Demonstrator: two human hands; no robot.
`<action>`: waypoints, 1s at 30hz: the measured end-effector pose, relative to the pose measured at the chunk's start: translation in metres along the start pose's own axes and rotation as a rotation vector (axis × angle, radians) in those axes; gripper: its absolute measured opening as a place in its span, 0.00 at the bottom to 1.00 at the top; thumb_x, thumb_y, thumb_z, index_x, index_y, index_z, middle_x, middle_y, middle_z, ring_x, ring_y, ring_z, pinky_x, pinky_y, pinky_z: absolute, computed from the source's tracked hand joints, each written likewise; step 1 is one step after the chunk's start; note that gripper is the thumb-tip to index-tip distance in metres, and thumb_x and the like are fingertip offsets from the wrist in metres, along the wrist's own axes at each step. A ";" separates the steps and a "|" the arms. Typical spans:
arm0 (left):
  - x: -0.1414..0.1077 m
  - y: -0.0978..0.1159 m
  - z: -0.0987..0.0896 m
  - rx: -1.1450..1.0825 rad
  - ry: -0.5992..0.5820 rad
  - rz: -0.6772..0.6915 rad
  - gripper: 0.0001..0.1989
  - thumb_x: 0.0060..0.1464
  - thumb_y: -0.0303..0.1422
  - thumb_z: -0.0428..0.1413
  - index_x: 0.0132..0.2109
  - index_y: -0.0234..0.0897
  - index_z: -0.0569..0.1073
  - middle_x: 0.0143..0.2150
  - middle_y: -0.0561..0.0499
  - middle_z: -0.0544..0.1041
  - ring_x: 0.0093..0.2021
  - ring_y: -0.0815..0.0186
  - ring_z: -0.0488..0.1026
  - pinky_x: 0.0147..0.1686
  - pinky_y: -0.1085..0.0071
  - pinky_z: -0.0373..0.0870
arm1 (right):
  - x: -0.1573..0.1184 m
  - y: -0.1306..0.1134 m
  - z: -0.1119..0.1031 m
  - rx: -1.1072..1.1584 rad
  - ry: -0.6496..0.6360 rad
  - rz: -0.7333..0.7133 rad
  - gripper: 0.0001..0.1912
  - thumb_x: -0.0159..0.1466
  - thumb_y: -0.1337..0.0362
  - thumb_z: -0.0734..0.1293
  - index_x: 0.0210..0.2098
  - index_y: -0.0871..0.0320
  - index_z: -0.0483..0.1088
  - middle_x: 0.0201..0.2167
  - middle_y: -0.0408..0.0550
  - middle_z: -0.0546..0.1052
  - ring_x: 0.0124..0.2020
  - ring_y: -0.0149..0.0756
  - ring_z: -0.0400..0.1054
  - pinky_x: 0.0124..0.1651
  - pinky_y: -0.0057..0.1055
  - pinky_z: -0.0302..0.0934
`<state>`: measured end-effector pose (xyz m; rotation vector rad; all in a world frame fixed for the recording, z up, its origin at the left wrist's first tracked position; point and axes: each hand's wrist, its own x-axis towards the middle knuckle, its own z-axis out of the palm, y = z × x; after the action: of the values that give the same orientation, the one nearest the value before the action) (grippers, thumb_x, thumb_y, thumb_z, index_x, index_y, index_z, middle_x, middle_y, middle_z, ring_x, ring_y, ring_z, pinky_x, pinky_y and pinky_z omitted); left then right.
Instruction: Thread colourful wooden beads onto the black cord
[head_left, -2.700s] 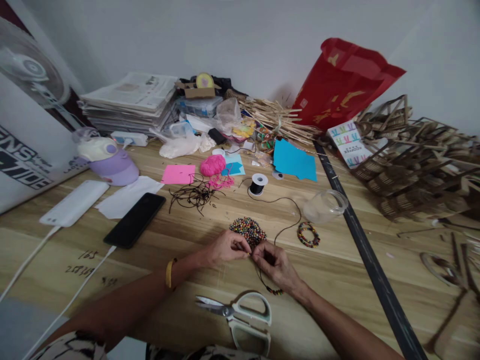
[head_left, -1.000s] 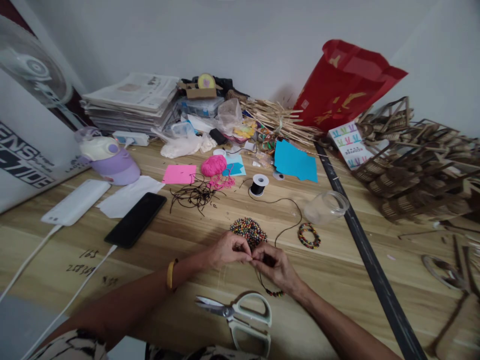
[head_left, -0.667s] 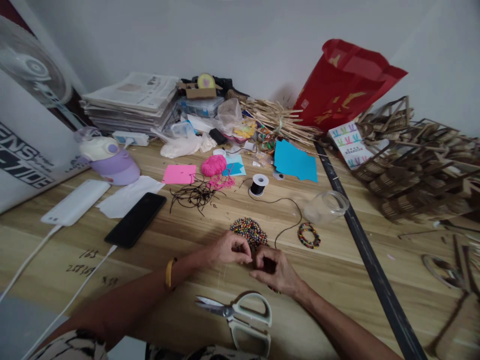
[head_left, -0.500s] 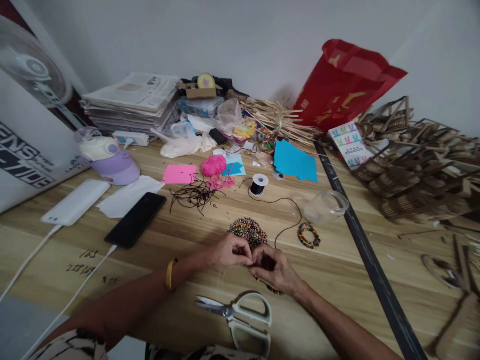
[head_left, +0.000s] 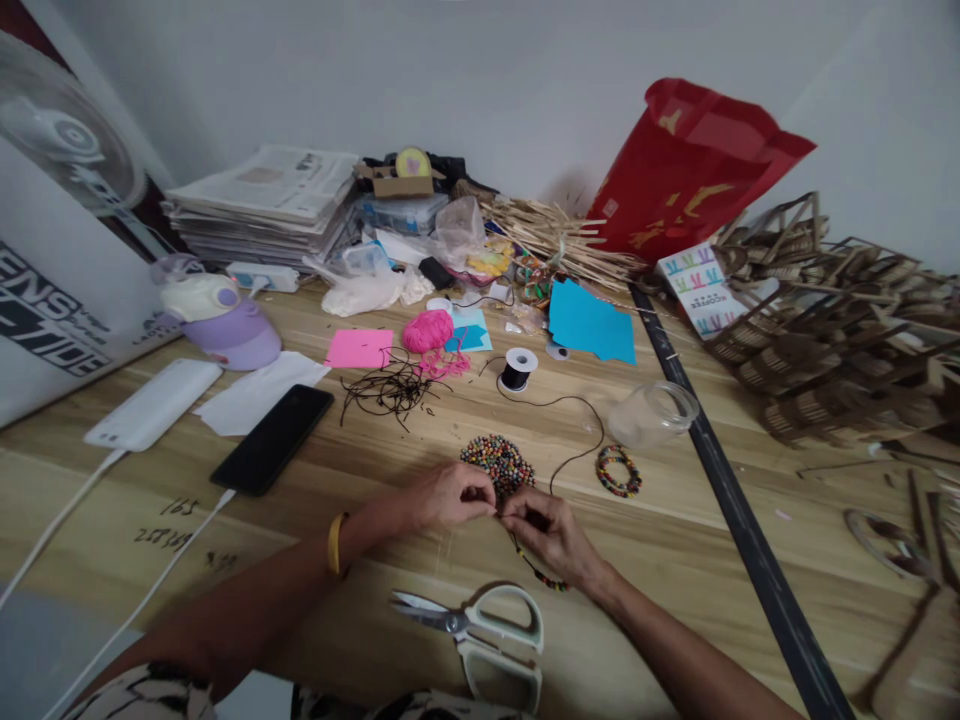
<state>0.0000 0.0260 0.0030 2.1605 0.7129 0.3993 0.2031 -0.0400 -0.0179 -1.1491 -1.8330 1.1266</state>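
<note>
My left hand (head_left: 459,494) and my right hand (head_left: 551,530) meet fingertip to fingertip just in front of a pile of coloured beads (head_left: 499,462). The right fingers pinch the dark cord of a bead string (head_left: 551,581), whose beads hang below that hand. What the left fingertips pinch is too small to make out. Scissors (head_left: 469,625) with pale handles lie nearer to me, blades to the left. A finished-looking ring of beads (head_left: 619,471) rests to the right. Behind the pile stands a spool of black cord (head_left: 517,370), its loose end curving towards the beads.
A glass jar (head_left: 654,414) stands at the right beside a black strip (head_left: 739,520). To the left lie a black phone (head_left: 271,440) and a white power bank (head_left: 152,405) with cables. Cut cords (head_left: 386,390), pink yarn (head_left: 427,331) and blue paper (head_left: 592,322) lie further back.
My left hand has shifted slightly left, and my fingertips are a little further apart. More of the cord and beads shows below my right hand.
</note>
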 end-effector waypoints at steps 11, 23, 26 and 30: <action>-0.006 -0.008 0.001 0.324 0.006 0.118 0.06 0.58 0.26 0.53 0.36 0.35 0.74 0.36 0.50 0.74 0.38 0.66 0.71 0.40 0.73 0.63 | 0.000 0.003 0.003 0.013 0.003 0.062 0.07 0.62 0.62 0.65 0.29 0.58 0.69 0.25 0.43 0.69 0.27 0.32 0.62 0.31 0.27 0.57; -0.007 0.003 0.004 0.444 0.041 0.147 0.09 0.62 0.30 0.49 0.37 0.35 0.73 0.37 0.49 0.73 0.40 0.66 0.69 0.43 0.71 0.62 | 0.002 -0.002 0.002 0.003 -0.016 0.042 0.07 0.63 0.64 0.64 0.28 0.58 0.67 0.24 0.43 0.68 0.27 0.31 0.61 0.30 0.27 0.56; -0.007 0.002 0.005 0.463 0.042 0.145 0.10 0.62 0.29 0.49 0.36 0.34 0.73 0.36 0.49 0.73 0.39 0.65 0.69 0.41 0.71 0.62 | 0.002 -0.003 0.002 -0.001 -0.018 0.038 0.07 0.62 0.64 0.64 0.28 0.58 0.67 0.24 0.43 0.67 0.27 0.31 0.60 0.30 0.26 0.56; -0.006 0.003 0.005 0.376 0.077 0.118 0.07 0.59 0.27 0.52 0.35 0.33 0.74 0.35 0.49 0.74 0.37 0.66 0.70 0.39 0.72 0.63 | 0.001 -0.004 0.002 0.012 -0.021 0.061 0.08 0.63 0.63 0.63 0.28 0.59 0.66 0.24 0.42 0.67 0.26 0.31 0.59 0.30 0.26 0.55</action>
<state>-0.0008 0.0179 0.0018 2.5617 0.7518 0.4400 0.1996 -0.0403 -0.0152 -1.1975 -1.8151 1.1871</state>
